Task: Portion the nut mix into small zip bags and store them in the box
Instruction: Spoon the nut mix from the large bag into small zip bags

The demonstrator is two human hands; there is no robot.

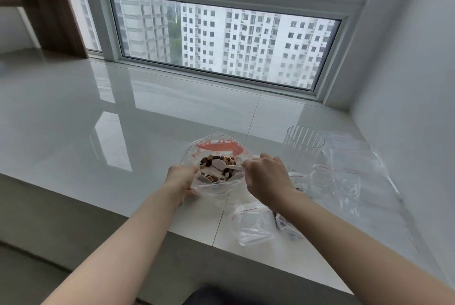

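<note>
The nut mix [216, 166] sits loose in a large clear bag [214, 184] with an orange band near its mouth, standing at the front of the glossy white sill [147, 112]. The film looks thin and limp, so the mouth would likely sag unless held at the rim; the left hand [181, 181] grips that rim, fingers curled round the plastic. The right hand [264, 176] pinches the handle of a small white spoon [222, 164], bowl over the nuts. Empty small zip bags [253, 226], slippery and light, lie just beside; one may hold nuts, though an arm hides it. A clear ribbed cup [302, 143] stands near, under the window [226, 43].
</note>
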